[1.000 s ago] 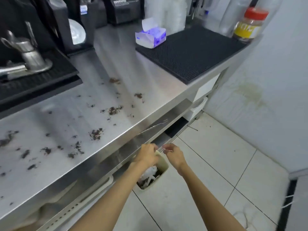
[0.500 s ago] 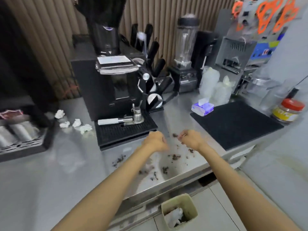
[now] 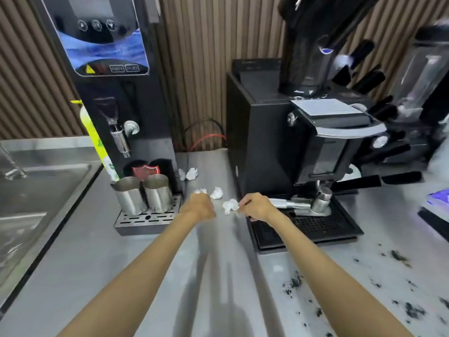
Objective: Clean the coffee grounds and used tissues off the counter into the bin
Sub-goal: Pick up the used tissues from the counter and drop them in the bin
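Note:
Several crumpled white tissues lie on the steel counter (image 3: 150,263) between the two machines. My left hand (image 3: 199,207) is curled closed over one tissue (image 3: 200,191), which peeks out past the knuckles. My right hand (image 3: 256,207) pinches the edge of another tissue (image 3: 229,206). A third tissue (image 3: 217,193) lies loose between and just beyond the hands, and more tissues (image 3: 191,173) sit farther back. Dark coffee grounds (image 3: 294,283) are scattered over the counter at the lower right. The bin is out of view.
A black espresso machine (image 3: 291,147) with a drip tray (image 3: 303,229) and portafilter stands right of my hands. Left of them are a hot-water dispenser (image 3: 116,93) and two steel jugs (image 3: 143,193) on a small tray. A sink (image 3: 29,190) is far left.
The view swung up from the bin on the floor and left along the counter. Both hands moved from over the bin, past the grounds, to the tissues by the espresso machine.

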